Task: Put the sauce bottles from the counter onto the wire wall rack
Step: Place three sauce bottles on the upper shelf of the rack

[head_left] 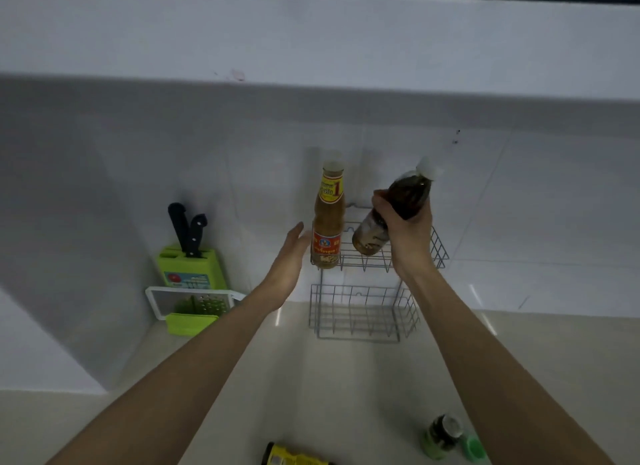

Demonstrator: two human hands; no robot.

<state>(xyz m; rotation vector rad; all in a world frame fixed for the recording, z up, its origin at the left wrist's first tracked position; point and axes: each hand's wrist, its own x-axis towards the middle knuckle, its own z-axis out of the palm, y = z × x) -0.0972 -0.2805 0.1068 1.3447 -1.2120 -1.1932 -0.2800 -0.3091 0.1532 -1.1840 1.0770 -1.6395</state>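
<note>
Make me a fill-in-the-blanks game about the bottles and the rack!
1. The right hand holds a tilted ____ bottle.
2. The orange sauce bottle stands in the ____ basket of the wire rack.
3. The left hand is open and holds ____.

Answers: dark; upper; nothing

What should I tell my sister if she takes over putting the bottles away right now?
Left hand: open, empty, beside the yellow-label bottle.
Right hand: gripping the dark bottle, tilted over the rack's top shelf.
Done: the yellow-label bottle stands upright at the top shelf's left end.
Left: set the dark bottle down; then the green-label bottle and a yellow item still wait on the counter. Lower shelf holds nothing.
</note>
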